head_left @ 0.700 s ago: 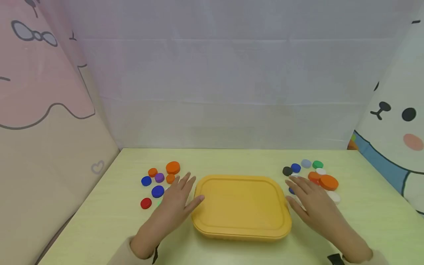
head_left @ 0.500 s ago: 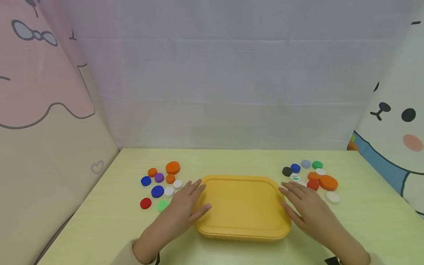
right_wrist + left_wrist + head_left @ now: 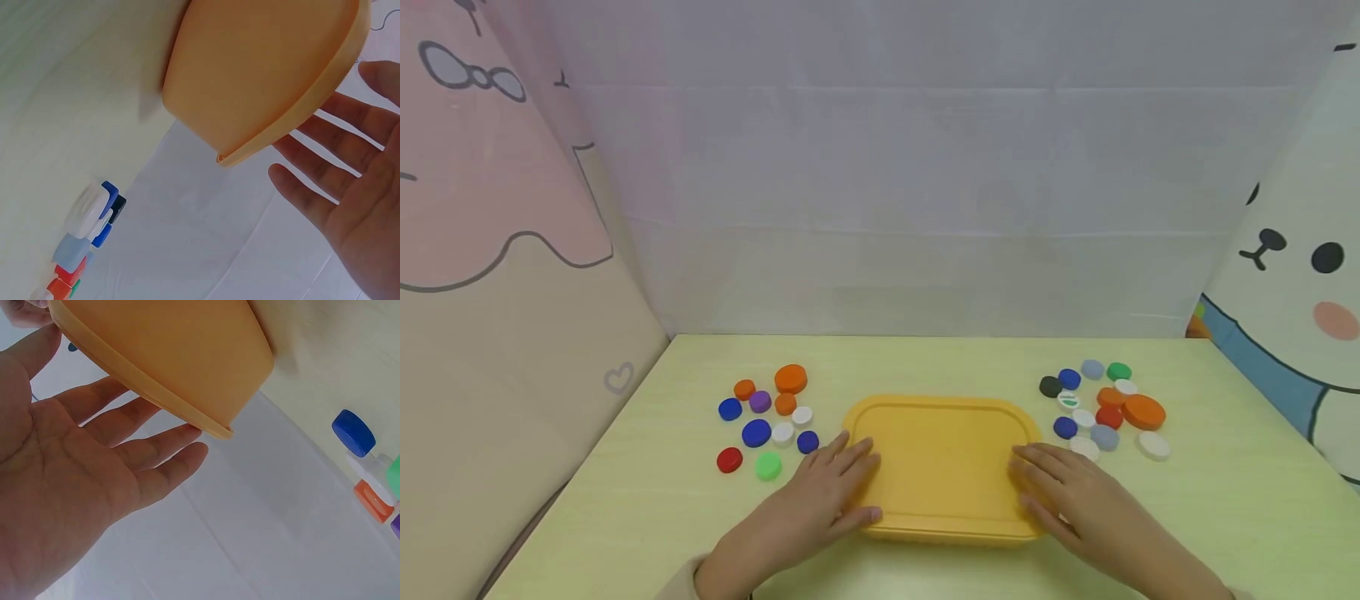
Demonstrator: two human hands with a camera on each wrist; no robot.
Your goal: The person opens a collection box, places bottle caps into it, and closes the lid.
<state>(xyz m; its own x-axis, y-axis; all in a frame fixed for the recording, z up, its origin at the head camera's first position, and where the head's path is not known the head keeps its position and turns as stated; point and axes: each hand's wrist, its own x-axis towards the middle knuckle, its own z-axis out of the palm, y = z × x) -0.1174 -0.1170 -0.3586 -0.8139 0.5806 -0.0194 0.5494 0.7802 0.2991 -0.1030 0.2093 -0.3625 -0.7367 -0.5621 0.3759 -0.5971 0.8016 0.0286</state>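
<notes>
A yellow lidded plastic box [image 3: 951, 467] stands in the middle of the table in the head view. My left hand [image 3: 823, 500] lies over the lid's left edge with fairly straight, spread fingers. From the left wrist view, the fingers of that hand [image 3: 81, 444] meet the box rim [image 3: 144, 384] from above. On the opposite side, my right hand [image 3: 1075, 504] has its fingertips over the lid's right edge. The right wrist view has the fingers [image 3: 322, 159] extended along the rim [image 3: 294, 115], the little finger apart from it. What the box contains is hidden.
Left of the box lie several round bottle caps, among them a red cap [image 3: 730, 459], a light green cap [image 3: 768, 466] and a large orange cap [image 3: 791, 379]. Another group on the right includes a large orange cap [image 3: 1144, 412] and a black cap [image 3: 1050, 387]. A pale cloth wall [image 3: 925, 208] closes off the back.
Both hands have come inward from beside the box onto its lid edges, and slightly nearer the camera. Caps they had covered now show. The box has hardly moved.
</notes>
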